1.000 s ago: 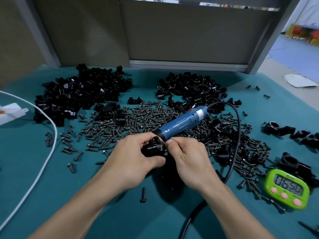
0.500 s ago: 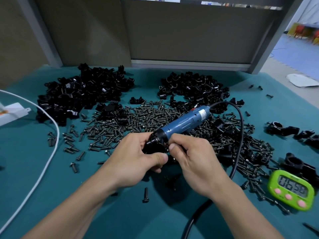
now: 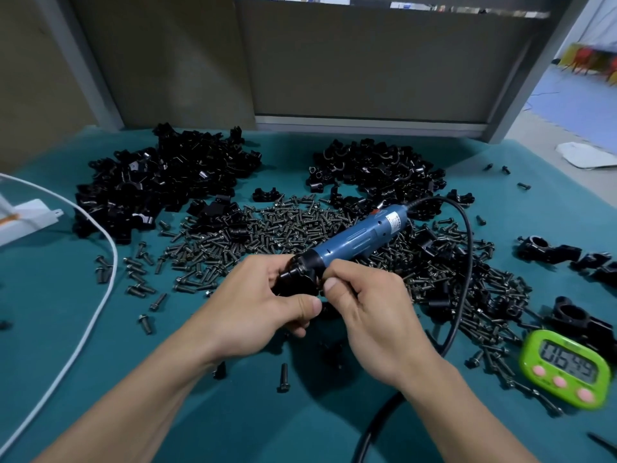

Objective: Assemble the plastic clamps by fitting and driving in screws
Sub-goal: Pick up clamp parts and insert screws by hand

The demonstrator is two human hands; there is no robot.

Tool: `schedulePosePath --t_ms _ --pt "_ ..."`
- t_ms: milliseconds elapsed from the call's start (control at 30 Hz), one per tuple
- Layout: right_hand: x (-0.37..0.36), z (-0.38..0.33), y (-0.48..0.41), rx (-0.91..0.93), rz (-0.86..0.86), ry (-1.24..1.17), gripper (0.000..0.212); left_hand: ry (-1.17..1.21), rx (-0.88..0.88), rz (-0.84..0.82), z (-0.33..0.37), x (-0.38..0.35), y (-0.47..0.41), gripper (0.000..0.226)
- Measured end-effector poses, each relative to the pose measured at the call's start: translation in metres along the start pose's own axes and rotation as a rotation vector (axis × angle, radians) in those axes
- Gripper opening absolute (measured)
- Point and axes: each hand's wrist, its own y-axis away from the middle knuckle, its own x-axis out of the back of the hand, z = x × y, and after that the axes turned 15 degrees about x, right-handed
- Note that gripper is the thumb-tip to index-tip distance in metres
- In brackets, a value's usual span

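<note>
The left hand (image 3: 253, 305) grips a black clamp (image 3: 295, 282) in the middle. The right hand (image 3: 370, 309) pinches it too. The blue screwdriver (image 3: 360, 238) lies just behind, toward 1 o'clock.

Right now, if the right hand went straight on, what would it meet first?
Probably the clamp held in the left hand; the right hand seems to pinch at it. Depth is unclear: the screwdriver lies just behind.

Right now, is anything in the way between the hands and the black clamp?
No, nothing visible. The left hand grips the black plastic clamp and the right hand pinches its other side. The blue electric screwdriver is just behind them.
</note>
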Motion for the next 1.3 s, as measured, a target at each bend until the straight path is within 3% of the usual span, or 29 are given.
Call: schedulePosePath --t_ms 67,133,200,333,400,600,667,733,833,900,967,1033,1067,1200,1300 --pt "0.0 0.002 -0.003 -0.078 -0.002 -0.012 0.037 -0.09 -0.025 0.086 0.001 -0.002 -0.001 0.022" --pt "0.004 0.004 -0.007 -0.17 0.021 0.04 0.03 -0.069 -0.021 0.19 0.002 -0.003 -0.002 0.018" --pt "0.01 0.008 -0.014 -0.341 0.149 0.064 0.019 0.016 -0.011 0.321 0.001 0.003 -0.003 0.018" --pt "0.026 0.015 -0.039 -0.828 0.327 -0.495 0.026 -0.105 -0.053 0.669 -0.007 0.02 -0.006 0.012" --pt "0.027 0.013 -0.053 -0.941 0.307 -0.582 0.032 -0.119 -0.013 0.687 -0.011 0.023 -0.009 0.017" --pt "0.002 0.009 -0.095 -1.088 0.307 -0.31 0.064 -0.191 0.092 0.692 -0.018 0.032 -0.024 0.036" --pt "-0.001 0.007 -0.103 -1.098 0.323 -0.322 0.05 -0.211 0.097 0.723 -0.02 0.034 -0.023 0.044" --pt "0.001 0.002 -0.105 -1.083 0.346 -0.367 0.025 -0.177 0.073 0.715 -0.021 0.036 -0.019 0.027" --pt "0.015 -0.006 -0.091 -1.078 0.494 -0.513 0.028 -0.085 0.039 0.684 -0.022 0.041 -0.016 0.02" --pt "0.027 -0.007 -0.076 -1.055 0.656 -0.759 0.04 -0.112 0.024 0.653 -0.025 0.042 -0.018 0.024" --pt "0.036 -0.004 -0.066 -0.989 0.77 -1.009 0.047 -0.179 0.064 0.608 -0.027 0.041 -0.022 0.039" --pt "0.038 -0.002 -0.063 -0.856 0.826 -1.229 0.032 -0.205 0.124 0.555 -0.031 0.038 -0.027 0.07" --pt "0.038 0.0 -0.064 -0.781 0.85 -1.33 0.024 -0.199 0.135 0.527 -0.033 0.036 -0.029 0.071" --pt "0.036 0.012 -0.077 -0.597 0.97 -1.616 0.021 -0.235 0.046 0.431 -0.035 0.035 -0.03 0.032" --pt "0.032 0.023 -0.091 -0.533 1.059 -1.453 0.017 -0.3 -0.039 0.351 -0.033 0.034 -0.026 0.03"
